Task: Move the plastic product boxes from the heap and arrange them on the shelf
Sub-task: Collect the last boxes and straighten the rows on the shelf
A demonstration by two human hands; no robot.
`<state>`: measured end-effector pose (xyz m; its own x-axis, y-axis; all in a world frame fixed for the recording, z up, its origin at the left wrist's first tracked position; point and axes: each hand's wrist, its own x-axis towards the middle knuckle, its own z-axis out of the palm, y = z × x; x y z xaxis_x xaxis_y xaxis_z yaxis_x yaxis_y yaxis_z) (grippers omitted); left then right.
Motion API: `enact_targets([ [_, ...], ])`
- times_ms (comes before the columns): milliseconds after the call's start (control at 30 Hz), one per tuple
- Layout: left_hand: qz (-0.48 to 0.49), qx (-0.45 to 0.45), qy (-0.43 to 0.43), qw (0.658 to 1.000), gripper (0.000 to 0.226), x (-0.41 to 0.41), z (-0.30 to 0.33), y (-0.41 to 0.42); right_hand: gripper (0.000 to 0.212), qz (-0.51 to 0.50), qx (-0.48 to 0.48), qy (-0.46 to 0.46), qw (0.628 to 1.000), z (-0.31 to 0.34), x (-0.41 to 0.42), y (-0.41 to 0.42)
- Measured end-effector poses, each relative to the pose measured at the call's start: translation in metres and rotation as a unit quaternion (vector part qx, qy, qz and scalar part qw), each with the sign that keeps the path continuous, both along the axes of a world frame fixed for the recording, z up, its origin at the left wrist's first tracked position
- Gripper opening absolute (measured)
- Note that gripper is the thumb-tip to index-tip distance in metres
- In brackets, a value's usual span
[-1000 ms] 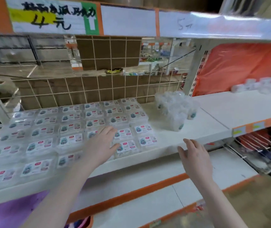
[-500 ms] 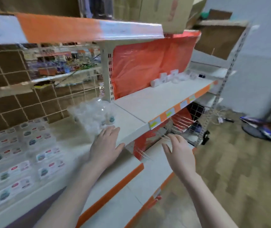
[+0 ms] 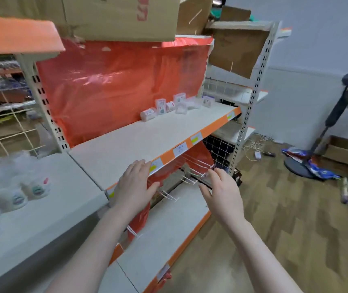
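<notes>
Boxes (image 3: 170,106) (labels unreadable) sit heaped far along the shelf (image 3: 131,142).

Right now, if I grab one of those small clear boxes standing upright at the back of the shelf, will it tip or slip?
The upright box looks tall and narrow, so a nudge would likely topple it. It seems thin clear plastic, so probably light and somewhat slippery. Neighbouring boxes stand close, so a fall may knock them.

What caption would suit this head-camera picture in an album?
Both empty hands, left hand and right hand, reach toward small plastic boxes on the shelf.
</notes>
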<state>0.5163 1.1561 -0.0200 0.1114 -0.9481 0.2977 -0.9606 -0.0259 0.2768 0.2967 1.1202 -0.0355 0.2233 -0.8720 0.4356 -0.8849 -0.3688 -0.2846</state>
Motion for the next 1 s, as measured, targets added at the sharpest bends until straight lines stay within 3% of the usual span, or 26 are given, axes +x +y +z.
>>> enact_targets([
  [267,-0.004,0.0,0.007,1.0,0.061,-0.016,-0.011,-0.119,0.034,-0.005,-0.007,-0.021,1.0,-0.009,-0.014,-0.11],
  [633,-0.025,0.001,0.031,0.999,0.061,-0.015,-0.004,-0.349,0.041,-0.038,0.009,0.01,0.999,0.006,-0.015,-0.336],
  [1000,0.028,-0.005,0.032,0.999,0.06,-0.025,-0.016,-0.474,0.046,0.003,0.028,0.015,0.999,-0.004,-0.023,-0.517],
])
